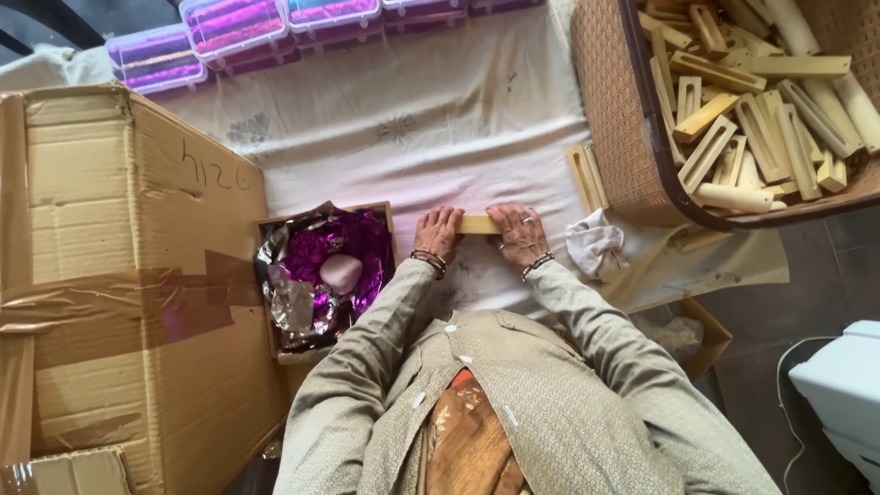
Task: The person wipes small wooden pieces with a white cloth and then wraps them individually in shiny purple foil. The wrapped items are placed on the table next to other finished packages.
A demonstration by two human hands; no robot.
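— What surrounds the work?
— A big cardboard box (110,275), then a woven basket (610,119) of wooden pieces, kept within reach.
— And the hands?
— Left hand (438,232) and right hand (519,234) each clasp an end of a pale wooden block (478,225), steadying it flat on the cloth-covered bench (412,119).

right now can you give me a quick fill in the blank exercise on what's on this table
1. Both hands, left hand and right hand, press on a pale ____ block.
2. The woven basket holds many blocks of the same ____.
3. The small box beside the left hand is lined with shiny ____ foil.
4. The large taped box is made of ____.

Missing words: wooden; wood; purple; cardboard
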